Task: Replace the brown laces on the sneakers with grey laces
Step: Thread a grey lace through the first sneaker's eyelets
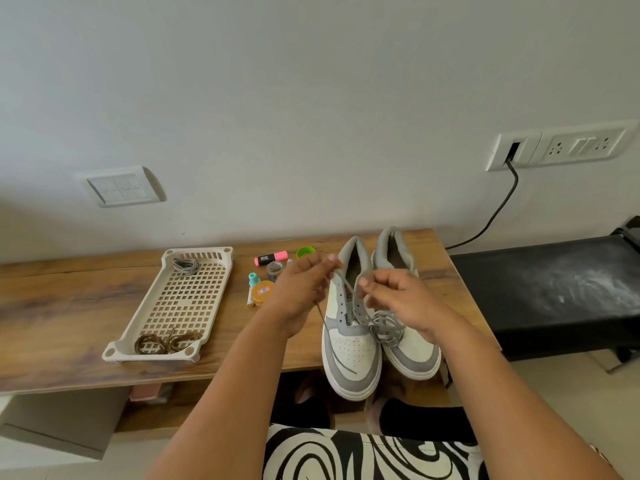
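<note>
Sneakers sit side by side on the wooden table (pixel 69 306), at about four o'clock on the top, with their toes sticking out over the near edge. The left sneaker (pixel 349 355) has a grey lace (pixel 327 336) going through its holes, and one loose end lies across its toe. The right sneaker (pixel 412 351) has a bunch of grey lace piled on its front. The left hand (pixel 301 289) is up over the left sneaker, its fingers curled, pinching the lace near the top. The right hand (pixel 401 296) is just beside it, at three o'clock from the left hand, fingers curled too, pinching the same lace. At nine o'clock from the shoes lies a cream tray (pixel 145 337) full of little square holes. The brown laces (pixel 166 341) are coiled at its near end, and a spare grey lace (pixel 186 265) is coiled at its far end. Between the tray and the shoes are small things: a pink marker (pixel 271 258), a green cap (pixel 305 252), a roll of tape (pixel 274 268), a little teal bottle (pixel 254 279) and a round orange tin (pixel 264 292). Behind the table is a plain pale wall with a switch plate (pixel 121 188) at ten o'clock and a socket board (pixel 561 145) at two o'clock. A black cord (pixel 498 206) hangs down from that board. A black bench (pixel 554 292) stands at three o'clock, touching the table's end.
</note>
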Tool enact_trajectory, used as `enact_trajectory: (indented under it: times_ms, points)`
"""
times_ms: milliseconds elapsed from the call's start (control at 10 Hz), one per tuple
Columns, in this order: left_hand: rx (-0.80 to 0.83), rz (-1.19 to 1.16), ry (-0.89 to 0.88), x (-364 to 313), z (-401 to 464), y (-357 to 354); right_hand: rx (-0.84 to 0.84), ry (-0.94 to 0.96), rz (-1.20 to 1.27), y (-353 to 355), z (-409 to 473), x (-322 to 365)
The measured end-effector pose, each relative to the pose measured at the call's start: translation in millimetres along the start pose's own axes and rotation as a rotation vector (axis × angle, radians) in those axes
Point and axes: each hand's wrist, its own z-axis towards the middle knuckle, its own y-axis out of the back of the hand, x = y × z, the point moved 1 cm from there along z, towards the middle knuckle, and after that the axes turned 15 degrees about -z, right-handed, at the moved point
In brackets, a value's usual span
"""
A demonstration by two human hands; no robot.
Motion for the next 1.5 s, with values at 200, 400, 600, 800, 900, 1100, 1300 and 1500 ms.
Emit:
enact_trajectory:
  times_ms: [200, 400, 600, 800, 900, 1100, 1300, 1500]
  points:
    - [-0.090, -0.196, -0.105, -8.3, 7.7, 19.5, -0.037, -0.053, 0.135, 7.6, -0.7, -4.9]
    - [0.141, 0.209, -0.062, 4.7, -2.5, -9.1, -0.014, 0.013, 0.072, -16.7, 3.9, 7.9]
    - [-0.472, -0.098, -0.181, -6.5, 12.6, 22.4, -0.284, -0.163, 0.294, 22.9, 0.5, -5.4]
    - [-0.440, 1.125, -0.044, 0.6, 10.7, 39.8, -0.241, -0.044, 0.661, 35.7, -3.1, 0.4]
    - [-0.071, 0.700, -0.131, 6.6, 0.9, -2.2, -0.160, 0.008, 0.318, 13.6, -2.8, 11.2]
    - [0.037, 0.415, -0.059, 15.0, -1.8, -16.4, -0.162, -0.015, -0.040, 7.4, 1.9, 4.3]
    - [-0.250, -0.881, -0.097, -15.5, 12.1, 27.4, -0.261, -0.101, -0.018, 35.3, -3.7, -8.2]
    - [-0.414, 0.780, -0.019, -7.5, 14.1, 48.5, -0.270, -0.033, 0.222, 24.5, -1.1, 1.2]
